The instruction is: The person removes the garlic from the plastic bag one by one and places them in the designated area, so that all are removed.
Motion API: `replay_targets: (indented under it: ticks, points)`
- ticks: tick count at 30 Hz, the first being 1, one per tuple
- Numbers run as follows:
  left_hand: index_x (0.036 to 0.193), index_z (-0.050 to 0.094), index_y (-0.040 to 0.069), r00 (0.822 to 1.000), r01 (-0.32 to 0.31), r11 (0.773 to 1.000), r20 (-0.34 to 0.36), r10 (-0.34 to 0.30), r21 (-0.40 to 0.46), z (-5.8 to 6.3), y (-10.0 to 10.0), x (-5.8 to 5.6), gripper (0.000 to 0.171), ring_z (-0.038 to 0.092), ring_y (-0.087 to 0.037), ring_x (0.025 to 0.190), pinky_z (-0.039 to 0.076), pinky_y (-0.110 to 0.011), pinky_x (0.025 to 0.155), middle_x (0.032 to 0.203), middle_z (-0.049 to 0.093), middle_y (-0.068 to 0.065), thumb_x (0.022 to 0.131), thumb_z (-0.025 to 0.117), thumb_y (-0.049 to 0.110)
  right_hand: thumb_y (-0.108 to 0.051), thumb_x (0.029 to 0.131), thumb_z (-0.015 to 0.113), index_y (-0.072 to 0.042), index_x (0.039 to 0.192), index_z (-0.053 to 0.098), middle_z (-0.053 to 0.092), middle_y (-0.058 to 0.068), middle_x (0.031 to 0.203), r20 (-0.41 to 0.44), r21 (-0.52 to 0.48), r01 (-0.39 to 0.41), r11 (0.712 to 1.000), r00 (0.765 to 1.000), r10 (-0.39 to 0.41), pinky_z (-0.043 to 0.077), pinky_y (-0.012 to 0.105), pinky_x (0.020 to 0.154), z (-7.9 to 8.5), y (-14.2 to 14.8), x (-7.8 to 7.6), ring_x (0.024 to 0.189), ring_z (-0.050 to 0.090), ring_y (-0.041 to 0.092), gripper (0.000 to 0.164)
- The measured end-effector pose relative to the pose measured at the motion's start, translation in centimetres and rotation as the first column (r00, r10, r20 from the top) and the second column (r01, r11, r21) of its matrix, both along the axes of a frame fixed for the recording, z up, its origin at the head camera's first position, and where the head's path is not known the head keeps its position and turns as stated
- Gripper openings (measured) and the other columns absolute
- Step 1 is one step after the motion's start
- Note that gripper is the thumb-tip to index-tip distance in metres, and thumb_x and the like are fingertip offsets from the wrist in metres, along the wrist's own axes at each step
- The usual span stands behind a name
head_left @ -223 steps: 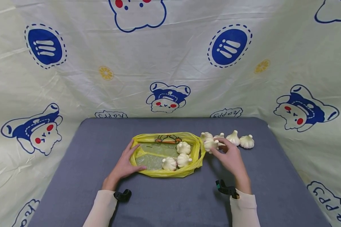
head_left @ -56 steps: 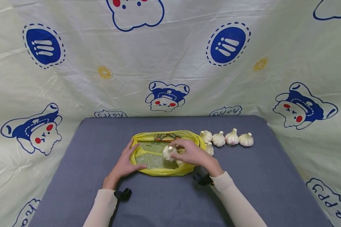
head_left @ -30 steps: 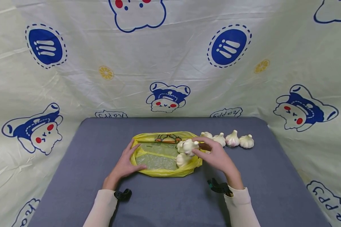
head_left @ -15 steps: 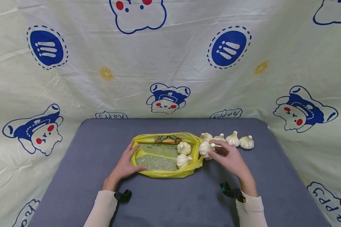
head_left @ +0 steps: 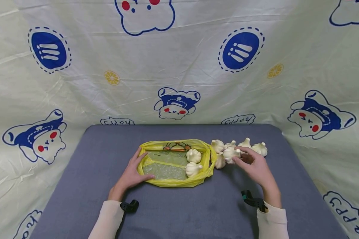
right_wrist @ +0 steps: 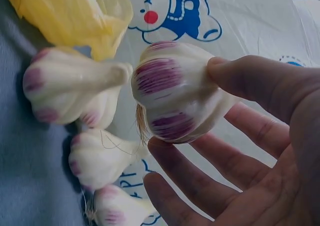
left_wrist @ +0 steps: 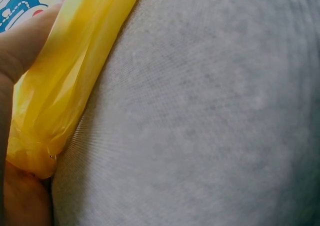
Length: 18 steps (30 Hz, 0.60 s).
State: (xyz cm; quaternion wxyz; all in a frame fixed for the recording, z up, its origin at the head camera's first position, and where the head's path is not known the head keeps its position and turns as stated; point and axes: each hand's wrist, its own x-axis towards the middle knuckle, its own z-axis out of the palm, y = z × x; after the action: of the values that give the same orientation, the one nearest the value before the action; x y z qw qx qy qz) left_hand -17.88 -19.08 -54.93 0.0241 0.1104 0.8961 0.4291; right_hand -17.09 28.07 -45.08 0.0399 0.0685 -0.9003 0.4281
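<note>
My right hand (head_left: pixel 258 169) pinches a white garlic bulb (head_left: pixel 230 154) between thumb and fingertips, to the right of the yellow plastic bag (head_left: pixel 173 182). In the right wrist view this garlic bulb (right_wrist: pixel 167 93) shows purple streaks and dry roots. My left hand (head_left: pixel 131 173) holds the bag's left end, with fingers and thumb at its rolled rim. Inside the bag's right half sit two bulbs, a rear bulb (head_left: pixel 193 156) and a front bulb (head_left: pixel 193 169). Beside the bag's right end stands another bulb (head_left: pixel 220 161), partly overlapped by the held one.
A row of loose garlic bulbs runs along the back right: a bulb (head_left: pixel 217 146) by the bag, others partly hidden behind the held one, and an outermost bulb (head_left: pixel 260 149). They stand on a grey-blue table (head_left: pixel 179 212). A printed curtain (head_left: pixel 179 59) hangs behind it.
The right hand has lifted a garlic bulb out of the bag and carried it right, leaving two inside. A bulb handled earlier now stands by the bag's right end. The left hand stays put.
</note>
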Motion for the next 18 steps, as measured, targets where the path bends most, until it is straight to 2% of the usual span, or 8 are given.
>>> replay_targets:
  ticks: [3,10,11,14,17,18]
  points:
    - [0.159,0.041,0.013,1.000,-0.001,1.000,-0.005,0.001,-0.007,0.0,0.0,0.0,0.102,0.013,-0.045,0.157,0.022,-0.072,0.118,0.175,0.009,-0.009,0.076,0.089,0.047,-0.031,0.099,0.071,-0.010,0.139,0.063,0.064,0.022,0.136,0.002,0.018,0.017,1.000,1.000,-0.017,0.058,0.048,0.091,-0.3,0.5,-0.1,0.120,0.066,0.044,0.046]
    - [0.159,0.041,0.013,1.000,-0.004,1.000,-0.007,0.004,-0.018,-0.1,-0.1,0.0,0.102,0.013,-0.045,0.157,0.023,-0.072,0.119,0.175,0.008,-0.009,0.076,0.089,0.047,-0.031,0.100,0.069,-0.006,0.140,0.061,0.062,0.027,0.137,0.013,0.049,0.026,0.998,1.000,-0.027,0.057,0.056,0.092,-1.7,1.5,-0.8,0.117,0.066,0.046,0.048]
    - [0.159,0.041,0.013,1.000,-0.004,1.000,-0.007,0.004,-0.018,-0.1,-0.1,0.0,0.102,0.013,-0.045,0.157,0.023,-0.072,0.118,0.175,0.008,-0.009,0.076,0.089,0.048,-0.031,0.100,0.069,-0.007,0.141,0.061,0.061,0.027,0.138,0.017,0.051,0.027,0.998,0.999,-0.028,0.057,0.053,0.092,-1.9,1.7,-0.9,0.117,0.066,0.046,0.048]
    - [0.159,0.040,0.014,1.000,-0.004,1.000,-0.006,0.003,-0.020,-0.1,-0.1,0.0,0.102,0.013,-0.045,0.157,0.022,-0.072,0.118,0.175,0.008,-0.008,0.077,0.088,0.048,-0.029,0.100,0.070,-0.004,0.139,0.061,0.062,0.026,0.138,0.010,0.058,0.029,0.998,1.000,-0.029,0.059,0.034,0.088,-2.4,2.0,-1.1,0.114,0.068,0.045,0.048]
    - [0.160,0.039,0.015,1.000,-0.001,1.000,-0.002,0.001,-0.023,-0.2,-0.1,0.0,0.102,0.013,-0.045,0.157,0.022,-0.072,0.118,0.175,0.008,-0.008,0.077,0.088,0.048,-0.027,0.099,0.071,-0.001,0.137,0.062,0.064,0.027,0.133,0.008,0.077,0.033,0.997,0.999,-0.033,0.053,0.017,0.080,-2.9,2.3,-1.3,0.112,0.069,0.045,0.047]
    - [0.160,0.039,0.015,1.000,-0.001,1.000,-0.001,0.001,-0.023,-0.2,-0.1,0.0,0.102,0.013,-0.045,0.157,0.022,-0.072,0.118,0.175,0.008,-0.008,0.077,0.088,0.048,-0.026,0.099,0.071,0.001,0.136,0.062,0.064,0.027,0.133,0.011,0.080,0.033,0.996,0.999,-0.034,0.052,0.017,0.078,-3.0,2.4,-1.4,0.111,0.069,0.045,0.047]
